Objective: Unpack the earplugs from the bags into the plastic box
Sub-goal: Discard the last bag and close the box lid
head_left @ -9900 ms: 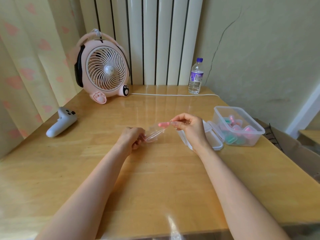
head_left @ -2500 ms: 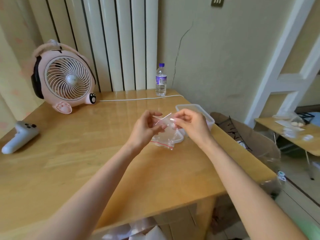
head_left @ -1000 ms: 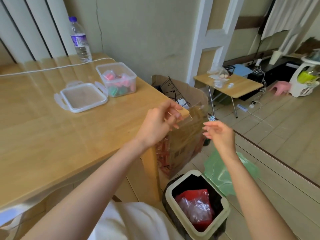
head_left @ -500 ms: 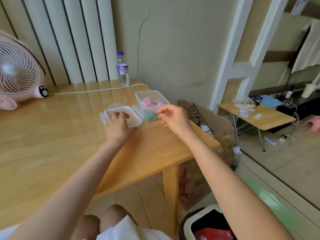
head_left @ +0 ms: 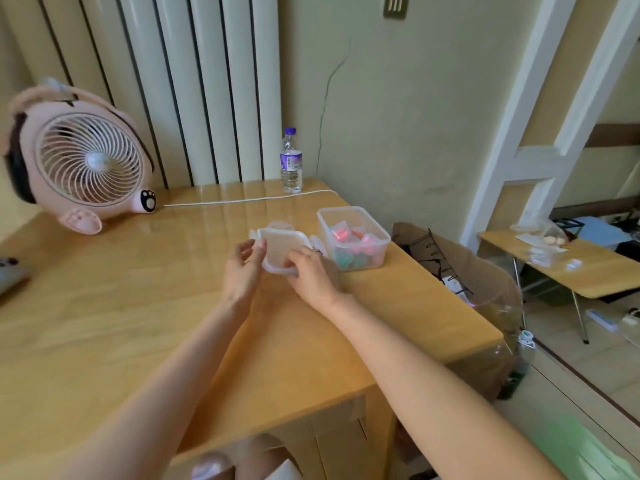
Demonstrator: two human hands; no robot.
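Observation:
A clear plastic box [head_left: 375, 233] stands open near the table's right edge, with pink and green earplugs [head_left: 349, 245] inside. Its translucent lid [head_left: 282, 245] is lifted off the table just left of the box. My left hand [head_left: 242, 268] holds the lid's left edge with thumb and fingers. My right hand [head_left: 311, 271] grips the lid's near right corner. No bag is in either hand.
A pink fan [head_left: 86, 164] stands at the back left, its white cable [head_left: 242, 199] running to a water bottle [head_left: 291, 161] by the wall. A cardboard box [head_left: 460, 271] sits beside the wooden table [head_left: 138, 306]. A small side table [head_left: 568, 261] is at the right.
My right hand has moved from over the box to the lid. Both hands now hold the lid, lifted from the table. The view has swung back to the table.

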